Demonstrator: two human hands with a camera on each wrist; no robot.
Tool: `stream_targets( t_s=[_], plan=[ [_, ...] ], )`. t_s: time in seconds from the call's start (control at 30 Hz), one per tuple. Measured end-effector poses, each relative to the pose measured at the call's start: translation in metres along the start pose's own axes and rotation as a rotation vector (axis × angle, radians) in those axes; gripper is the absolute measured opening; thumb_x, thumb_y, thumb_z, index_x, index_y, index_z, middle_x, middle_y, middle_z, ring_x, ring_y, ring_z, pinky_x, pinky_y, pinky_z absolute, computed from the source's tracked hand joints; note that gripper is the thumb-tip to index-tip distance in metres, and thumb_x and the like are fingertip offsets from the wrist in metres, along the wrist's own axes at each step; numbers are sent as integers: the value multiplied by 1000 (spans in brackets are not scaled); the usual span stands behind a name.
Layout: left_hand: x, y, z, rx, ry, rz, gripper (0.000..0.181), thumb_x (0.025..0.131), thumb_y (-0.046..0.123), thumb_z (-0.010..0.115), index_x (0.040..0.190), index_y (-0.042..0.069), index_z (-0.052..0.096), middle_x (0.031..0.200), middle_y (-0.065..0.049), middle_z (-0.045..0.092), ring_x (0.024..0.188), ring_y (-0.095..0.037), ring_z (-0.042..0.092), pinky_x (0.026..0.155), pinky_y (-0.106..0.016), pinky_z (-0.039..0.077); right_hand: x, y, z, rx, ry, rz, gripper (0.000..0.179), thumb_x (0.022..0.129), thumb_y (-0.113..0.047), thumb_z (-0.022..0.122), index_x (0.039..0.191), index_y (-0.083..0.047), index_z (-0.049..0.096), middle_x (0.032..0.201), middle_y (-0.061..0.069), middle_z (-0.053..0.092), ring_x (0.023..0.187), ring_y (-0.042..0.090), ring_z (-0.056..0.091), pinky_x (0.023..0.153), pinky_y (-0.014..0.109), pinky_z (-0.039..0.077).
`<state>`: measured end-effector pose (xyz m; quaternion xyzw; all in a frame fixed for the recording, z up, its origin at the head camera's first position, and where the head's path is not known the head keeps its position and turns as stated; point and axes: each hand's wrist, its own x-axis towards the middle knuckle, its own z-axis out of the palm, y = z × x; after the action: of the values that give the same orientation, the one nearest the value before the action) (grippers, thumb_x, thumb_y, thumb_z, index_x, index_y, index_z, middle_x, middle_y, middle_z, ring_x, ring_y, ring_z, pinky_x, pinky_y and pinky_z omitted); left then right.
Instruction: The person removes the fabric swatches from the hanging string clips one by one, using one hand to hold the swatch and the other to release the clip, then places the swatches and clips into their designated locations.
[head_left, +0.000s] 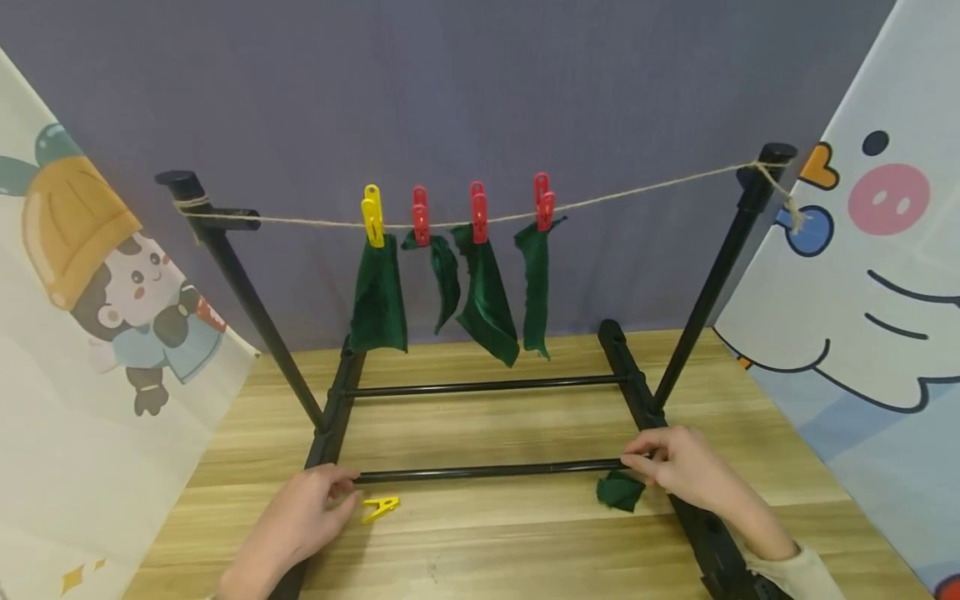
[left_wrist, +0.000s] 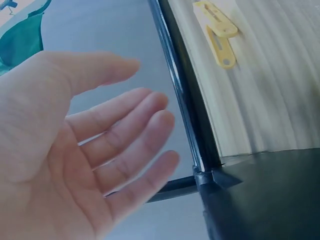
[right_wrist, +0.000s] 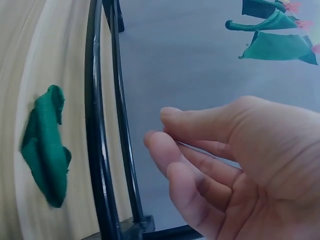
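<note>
My left hand (head_left: 303,512) hovers by the left front corner of the black rack, fingers relaxed and holding nothing. Just right of it a yellow clothespin (head_left: 381,508) lies on the table; it also shows in the left wrist view. With loosely curled, empty fingers, my right hand (head_left: 686,468) is over the right end of the front crossbar (head_left: 487,472). A crumpled dark green cloth piece (head_left: 621,491) lies just below its fingertips in the head view. On the string (head_left: 637,192) hang several green cloth pieces (head_left: 378,296), held by one yellow clothespin (head_left: 372,217) and three red clothespins (head_left: 479,212).
Two black posts (head_left: 255,308) rise from the rack's base (head_left: 630,375) and carry the string, which sags towards the left middle. A rear crossbar (head_left: 487,386) spans the base. Behind stands a grey-purple backdrop (head_left: 480,92), with cartoon panels (head_left: 847,283) at both sides.
</note>
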<state>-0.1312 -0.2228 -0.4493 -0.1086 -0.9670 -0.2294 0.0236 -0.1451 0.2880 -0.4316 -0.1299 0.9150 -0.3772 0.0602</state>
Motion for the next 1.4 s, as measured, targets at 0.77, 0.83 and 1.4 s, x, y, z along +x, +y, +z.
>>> stream_targets(
  t_s=[0.77,0.83,1.4],
  plan=[
    [14,4,-28,28,180,192,17,83,11,72,98,19,71,85,16,64,70,3,56,59,-22,48,21,-43,-4,-65,79,-37,19,91,-42,65,101,-27,71,69,-14,66,55,9,60,41,28,42],
    [16,5,-30,44,191,205,17,83,11,71,98,20,71,85,15,65,70,3,56,58,-22,48,23,-47,-3,-66,92,-48,16,91,-39,65,101,-29,71,73,-15,67,54,9,60,41,28,42],
    [29,16,-45,44,330,308,16,85,14,69,100,21,70,89,12,66,68,1,56,50,-20,41,37,-76,2,-26,150,-175,17,90,-43,64,100,-31,72,74,-14,67,53,7,60,43,29,47]
  ],
)
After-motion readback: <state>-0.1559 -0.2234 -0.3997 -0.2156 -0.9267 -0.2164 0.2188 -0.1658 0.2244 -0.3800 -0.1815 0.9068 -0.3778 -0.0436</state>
